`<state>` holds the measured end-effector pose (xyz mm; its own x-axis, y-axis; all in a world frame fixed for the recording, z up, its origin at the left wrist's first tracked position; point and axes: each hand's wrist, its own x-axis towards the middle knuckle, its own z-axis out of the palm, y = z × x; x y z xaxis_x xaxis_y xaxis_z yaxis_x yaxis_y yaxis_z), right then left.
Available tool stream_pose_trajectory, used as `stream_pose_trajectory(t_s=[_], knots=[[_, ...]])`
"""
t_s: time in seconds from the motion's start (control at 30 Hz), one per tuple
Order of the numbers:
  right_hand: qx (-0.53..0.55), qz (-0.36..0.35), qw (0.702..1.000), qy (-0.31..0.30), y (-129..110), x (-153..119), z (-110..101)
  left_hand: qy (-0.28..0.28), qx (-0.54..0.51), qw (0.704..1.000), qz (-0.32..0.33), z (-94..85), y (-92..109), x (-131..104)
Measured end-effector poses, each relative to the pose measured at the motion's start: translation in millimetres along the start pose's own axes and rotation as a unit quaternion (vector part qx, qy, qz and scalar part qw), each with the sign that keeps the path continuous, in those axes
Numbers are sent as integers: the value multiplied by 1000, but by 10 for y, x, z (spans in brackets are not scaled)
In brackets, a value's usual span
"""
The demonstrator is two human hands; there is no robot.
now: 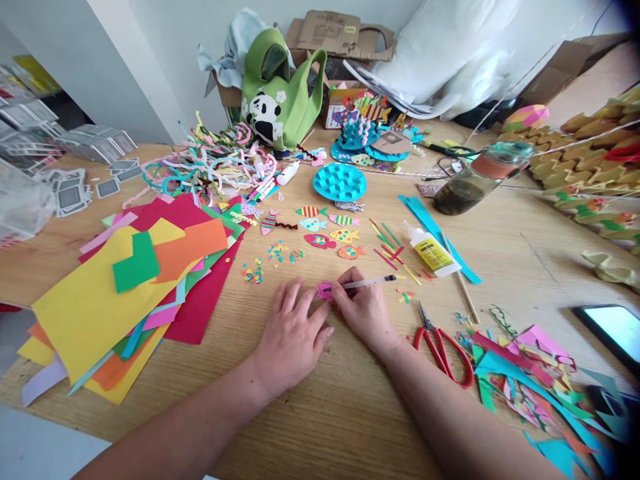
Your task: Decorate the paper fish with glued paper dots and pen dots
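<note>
Pen (371, 281) pinched in right hand (367, 312) appears to mark pink paper (323, 291); the next stroke likely needs left hand (291, 332), fingers loosely spread, steadying it.

wood-grain table (300, 427): smooth | scissor handles (467, 373): glossy red | yellow sheet (95, 300): matt paper

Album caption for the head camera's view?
Right hand holding a pen over pink paper, paper fish lying beyond.
</note>
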<state>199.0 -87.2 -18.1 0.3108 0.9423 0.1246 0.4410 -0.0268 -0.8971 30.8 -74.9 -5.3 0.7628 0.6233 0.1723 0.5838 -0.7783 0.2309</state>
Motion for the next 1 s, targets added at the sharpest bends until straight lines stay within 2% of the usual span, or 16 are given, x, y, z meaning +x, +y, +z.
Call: stream_pose_trajectory(t_s=[0.13, 1.0], knots=[[15, -2, 1000, 11, -18, -9, -6, -8, 0, 1000, -2, -7, 3, 0], [-54, -28, 998, -11, -7, -6, -15, -5, 0, 1000, -1, -4, 7, 0]])
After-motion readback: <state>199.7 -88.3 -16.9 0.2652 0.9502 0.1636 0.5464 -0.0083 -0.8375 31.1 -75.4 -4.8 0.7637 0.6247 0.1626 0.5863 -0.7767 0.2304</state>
